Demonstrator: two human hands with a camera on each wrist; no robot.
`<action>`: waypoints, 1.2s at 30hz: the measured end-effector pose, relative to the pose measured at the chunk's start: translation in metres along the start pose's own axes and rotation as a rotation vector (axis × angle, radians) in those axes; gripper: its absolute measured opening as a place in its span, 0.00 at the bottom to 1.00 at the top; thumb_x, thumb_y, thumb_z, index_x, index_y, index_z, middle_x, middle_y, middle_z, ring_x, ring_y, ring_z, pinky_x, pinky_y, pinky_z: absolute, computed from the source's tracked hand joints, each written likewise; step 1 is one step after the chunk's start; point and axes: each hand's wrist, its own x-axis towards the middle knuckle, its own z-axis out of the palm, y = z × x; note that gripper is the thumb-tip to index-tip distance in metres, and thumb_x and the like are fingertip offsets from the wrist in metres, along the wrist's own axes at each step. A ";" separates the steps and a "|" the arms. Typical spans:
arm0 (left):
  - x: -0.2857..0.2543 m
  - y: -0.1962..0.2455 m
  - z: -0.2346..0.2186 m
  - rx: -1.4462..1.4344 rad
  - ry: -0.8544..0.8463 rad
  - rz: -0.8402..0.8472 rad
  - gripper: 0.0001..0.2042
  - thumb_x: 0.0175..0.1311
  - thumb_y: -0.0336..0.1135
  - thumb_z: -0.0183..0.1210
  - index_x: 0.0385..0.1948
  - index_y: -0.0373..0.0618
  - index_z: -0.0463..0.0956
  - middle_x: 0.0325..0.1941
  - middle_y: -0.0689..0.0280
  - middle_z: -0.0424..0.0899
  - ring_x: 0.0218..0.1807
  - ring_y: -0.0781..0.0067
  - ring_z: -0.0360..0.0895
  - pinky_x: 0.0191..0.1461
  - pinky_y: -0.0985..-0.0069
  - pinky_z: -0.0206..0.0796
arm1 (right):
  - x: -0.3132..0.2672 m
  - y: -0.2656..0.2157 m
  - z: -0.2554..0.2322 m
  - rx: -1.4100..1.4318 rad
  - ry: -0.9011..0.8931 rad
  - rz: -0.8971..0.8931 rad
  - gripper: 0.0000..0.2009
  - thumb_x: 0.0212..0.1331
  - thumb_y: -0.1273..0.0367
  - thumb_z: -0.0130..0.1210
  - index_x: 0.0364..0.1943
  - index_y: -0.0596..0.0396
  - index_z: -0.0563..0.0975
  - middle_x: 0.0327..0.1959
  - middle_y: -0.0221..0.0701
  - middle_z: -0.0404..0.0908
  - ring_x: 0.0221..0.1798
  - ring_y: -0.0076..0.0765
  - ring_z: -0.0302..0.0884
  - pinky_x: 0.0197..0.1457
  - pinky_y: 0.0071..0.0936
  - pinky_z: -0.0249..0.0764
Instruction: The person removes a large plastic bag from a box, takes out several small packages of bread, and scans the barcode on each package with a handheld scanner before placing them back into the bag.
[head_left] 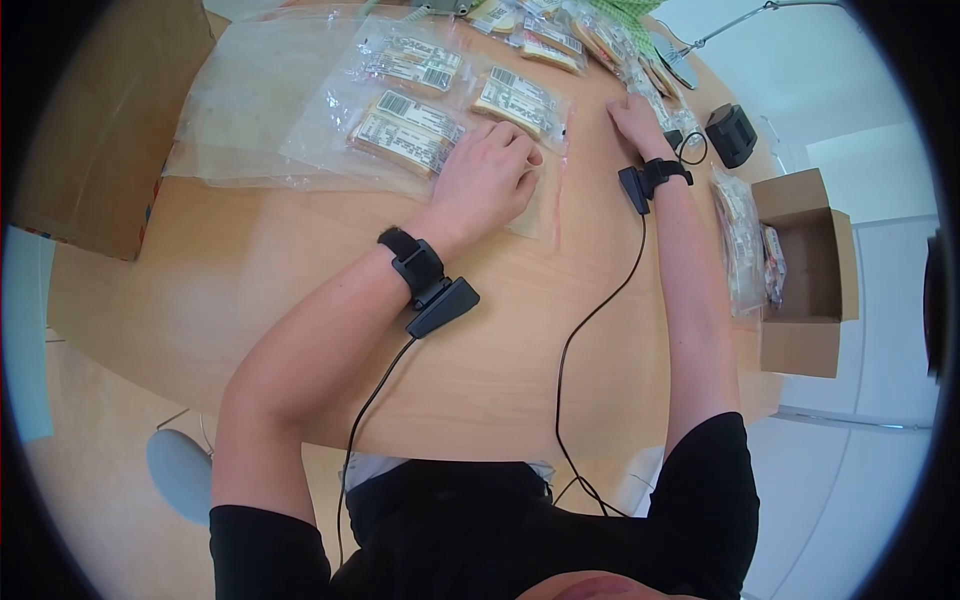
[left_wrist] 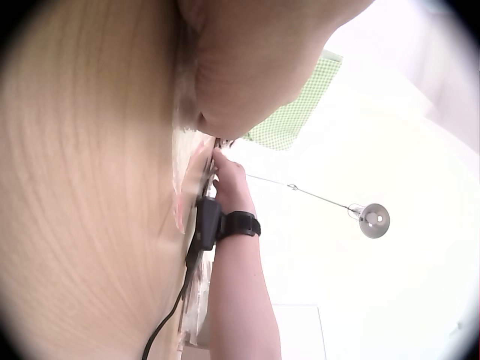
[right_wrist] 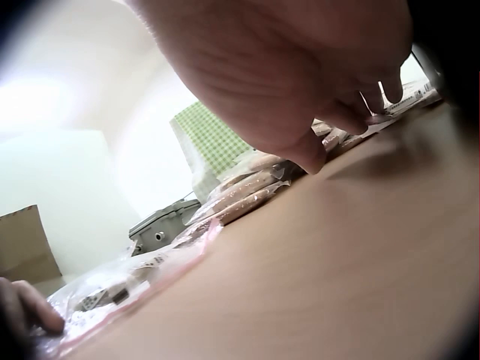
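A large clear bag with a pink-edged strip lies flat, bearing three labelled, sandwich-like packets, one of them beside the left hand. That hand rests on the bag near its lower edge, fingers bent. In the right wrist view the left fingers touch the plastic. The right hand is beside a row of wrapped packets at the upper right. From the right wrist view, the right hand's fingers hang loosely bent before the packets; contact cannot be told.
An open cardboard box stands at the right, beside a plastic bag. A larger carton is at the upper left. Near the right wrist is a black device. A green checked cloth lies at the back. Cables trail from both wrists.
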 end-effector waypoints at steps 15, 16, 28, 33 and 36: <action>0.003 0.006 -0.001 -0.062 0.031 -0.079 0.17 0.74 0.45 0.63 0.54 0.42 0.80 0.55 0.57 0.84 0.59 0.51 0.79 0.65 0.59 0.69 | -0.117 -0.086 -0.130 1.355 0.340 0.001 0.13 0.75 0.67 0.62 0.53 0.64 0.87 0.50 0.36 0.91 0.50 0.29 0.89 0.56 0.25 0.84; 0.004 0.007 -0.001 -0.087 0.039 -0.105 0.19 0.75 0.47 0.62 0.56 0.41 0.80 0.56 0.56 0.84 0.60 0.50 0.79 0.66 0.59 0.69 | -0.124 -0.091 -0.135 1.451 0.301 0.003 0.14 0.75 0.67 0.62 0.53 0.65 0.86 0.48 0.37 0.91 0.49 0.28 0.89 0.57 0.26 0.85; 0.009 0.019 -0.011 -0.238 0.021 -0.115 0.21 0.75 0.48 0.65 0.54 0.37 0.80 0.51 0.57 0.88 0.54 0.60 0.85 0.59 0.64 0.75 | -0.157 -0.116 -0.118 1.716 0.020 0.006 0.15 0.75 0.66 0.62 0.54 0.64 0.85 0.51 0.38 0.90 0.52 0.30 0.89 0.60 0.30 0.84; 0.011 0.012 -0.003 -0.616 -0.004 -0.311 0.18 0.73 0.39 0.69 0.54 0.37 0.76 0.44 0.61 0.88 0.45 0.73 0.86 0.50 0.75 0.77 | -0.160 -0.109 -0.118 1.581 -0.056 0.071 0.16 0.74 0.62 0.63 0.53 0.63 0.86 0.50 0.36 0.91 0.51 0.26 0.88 0.60 0.27 0.83; 0.015 0.005 0.000 -0.692 0.014 -0.334 0.16 0.75 0.35 0.67 0.55 0.37 0.74 0.43 0.65 0.86 0.44 0.81 0.81 0.48 0.81 0.74 | -0.155 -0.092 -0.111 1.417 0.018 0.064 0.17 0.72 0.59 0.66 0.50 0.60 0.87 0.47 0.33 0.91 0.49 0.22 0.88 0.56 0.21 0.82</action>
